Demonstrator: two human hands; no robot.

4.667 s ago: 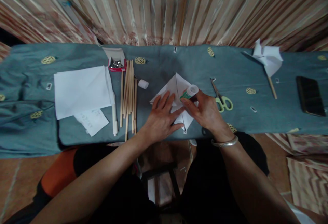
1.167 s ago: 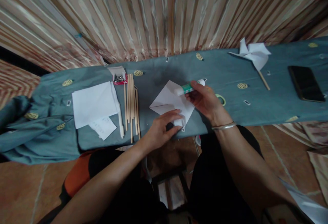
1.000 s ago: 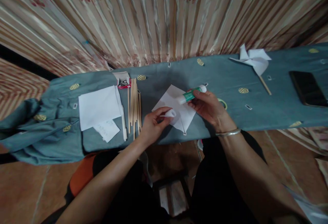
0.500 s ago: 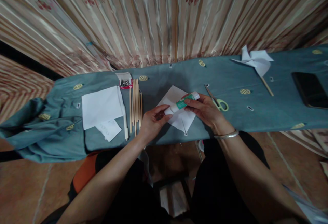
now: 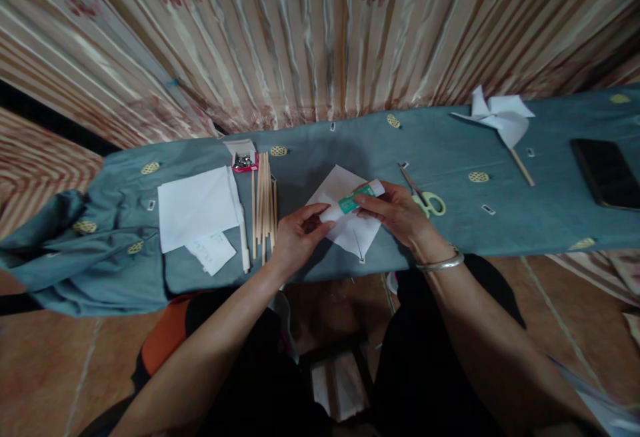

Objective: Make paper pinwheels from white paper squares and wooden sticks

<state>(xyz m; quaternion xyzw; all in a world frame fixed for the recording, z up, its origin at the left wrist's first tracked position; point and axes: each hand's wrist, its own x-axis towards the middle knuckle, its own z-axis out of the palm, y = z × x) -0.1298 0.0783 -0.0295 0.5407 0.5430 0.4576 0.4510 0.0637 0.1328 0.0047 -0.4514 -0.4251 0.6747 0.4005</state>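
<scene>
Both my hands hold a white and green glue stick (image 5: 356, 200) above the table. My left hand (image 5: 299, 234) pinches its white lower-left end between thumb and fingers. Around the green label and upper-right end, my right hand (image 5: 400, 214) is closed, with a silver bangle on that wrist. Underneath lies a square sheet of white paper (image 5: 364, 236), turned corner-up, with a slit or line toward its near corner. Scissors (image 5: 429, 203) with pale green handles lie just right of my right hand.
Left of my hands are wooden sticks (image 5: 263, 200), a white pen (image 5: 245, 244), stacked white paper (image 5: 193, 207), a crumpled slip (image 5: 213, 254) and a small box of metal pins (image 5: 245, 160). Rightward lie a paper pinwheel (image 5: 505, 117) and a dark phone (image 5: 607, 174). A curtain (image 5: 310, 37) hangs behind.
The glue stick has shifted slightly to the left and turned a little in my fingers. Both hands keep their grip, and the other things stay where they were.
</scene>
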